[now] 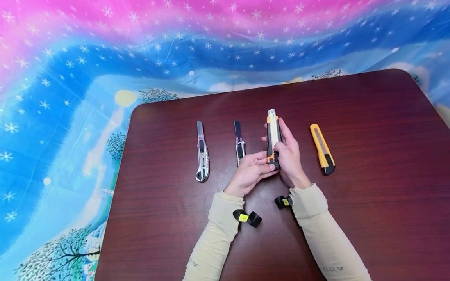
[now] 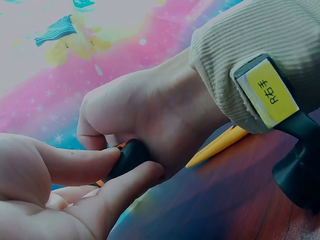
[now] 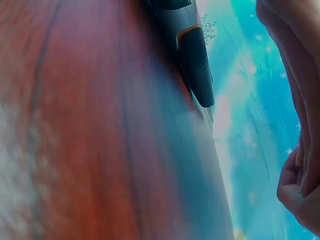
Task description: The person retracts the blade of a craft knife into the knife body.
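Both hands hold an orange and black utility knife, raised over the table with its silver blade end pointing away. My right hand grips the body, the thumb lying across its front and the fingers behind it. At the lower end, my left hand pinches the knife's black end; the left wrist view shows this black end between thumb and finger. A silver snap-off knife with a dark blade lies beside the left hand, its lower handle partly hidden. In the right wrist view a dark handle with an orange edge appears.
On the reddish-brown table, a silver utility knife with its blade out lies at the left. A yellow cutter with a black end lies right of the right hand. Behind hangs a snowflake-patterned cloth.
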Motion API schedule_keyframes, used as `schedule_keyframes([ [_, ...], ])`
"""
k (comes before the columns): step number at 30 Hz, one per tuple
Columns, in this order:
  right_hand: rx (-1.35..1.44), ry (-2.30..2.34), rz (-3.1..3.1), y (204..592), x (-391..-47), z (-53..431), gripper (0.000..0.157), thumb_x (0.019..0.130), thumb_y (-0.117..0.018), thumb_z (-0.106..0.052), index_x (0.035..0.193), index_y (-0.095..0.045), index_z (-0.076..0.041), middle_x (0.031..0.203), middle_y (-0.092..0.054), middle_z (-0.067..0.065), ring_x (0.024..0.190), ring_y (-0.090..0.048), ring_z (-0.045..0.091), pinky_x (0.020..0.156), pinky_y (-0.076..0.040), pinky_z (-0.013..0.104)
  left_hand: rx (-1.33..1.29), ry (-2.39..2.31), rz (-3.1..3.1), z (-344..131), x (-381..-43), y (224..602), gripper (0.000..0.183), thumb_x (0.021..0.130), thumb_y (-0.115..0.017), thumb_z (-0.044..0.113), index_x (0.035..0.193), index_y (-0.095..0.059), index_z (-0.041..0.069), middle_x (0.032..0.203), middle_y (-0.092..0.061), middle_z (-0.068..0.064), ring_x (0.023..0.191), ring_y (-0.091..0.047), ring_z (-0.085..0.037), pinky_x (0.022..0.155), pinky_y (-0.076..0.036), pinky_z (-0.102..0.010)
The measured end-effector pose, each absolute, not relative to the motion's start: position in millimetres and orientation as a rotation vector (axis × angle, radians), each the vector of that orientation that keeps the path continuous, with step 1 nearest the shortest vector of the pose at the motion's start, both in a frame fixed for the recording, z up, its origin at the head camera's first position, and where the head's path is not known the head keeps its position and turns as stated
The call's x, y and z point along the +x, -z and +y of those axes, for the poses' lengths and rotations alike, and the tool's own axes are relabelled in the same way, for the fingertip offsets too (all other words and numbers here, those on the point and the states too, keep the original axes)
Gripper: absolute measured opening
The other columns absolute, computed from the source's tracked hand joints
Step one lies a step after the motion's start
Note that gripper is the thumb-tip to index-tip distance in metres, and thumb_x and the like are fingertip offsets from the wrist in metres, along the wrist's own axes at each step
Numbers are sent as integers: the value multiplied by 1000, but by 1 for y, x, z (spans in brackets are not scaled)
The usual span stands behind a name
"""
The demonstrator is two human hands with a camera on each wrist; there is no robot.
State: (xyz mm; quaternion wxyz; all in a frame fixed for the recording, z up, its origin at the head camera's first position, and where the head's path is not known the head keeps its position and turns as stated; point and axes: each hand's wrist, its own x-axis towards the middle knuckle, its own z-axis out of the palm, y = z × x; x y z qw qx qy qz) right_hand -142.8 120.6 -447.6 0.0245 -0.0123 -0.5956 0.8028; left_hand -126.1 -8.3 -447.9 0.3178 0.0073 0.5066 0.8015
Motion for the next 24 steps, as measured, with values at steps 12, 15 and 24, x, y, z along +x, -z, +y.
schedule_keyframes([
  [12, 27, -2499, -1908, 448, -145, 126, 81, 81, -26, 16, 156, -14, -15, 150, -39, 23, 102, -62, 10, 96, -45, 15, 46, -2094, 1399, -7, -125, 448, 49, 89, -47, -18, 138, -43, -10, 135, -50, -33, 112, -59, -20, 104, -49, -42],
  [15, 43, -2527, -1894, 447, -145, 128, 83, 80, -27, 17, 156, -14, -15, 151, -36, 25, 103, -63, 11, 95, -45, 15, 47, -2097, 1400, -7, -125, 448, 49, 89, -48, -18, 138, -43, -10, 135, -50, -32, 111, -59, -18, 104, -49, -40],
  [24, 41, -2578, -1902, 443, -145, 135, 84, 81, -32, 19, 156, -13, -15, 153, -34, 23, 105, -64, 15, 90, -48, 15, 40, -2110, 1436, -3, -125, 452, 50, 88, -50, -18, 137, -45, -11, 134, -51, -33, 112, -60, -20, 101, -51, -37],
])
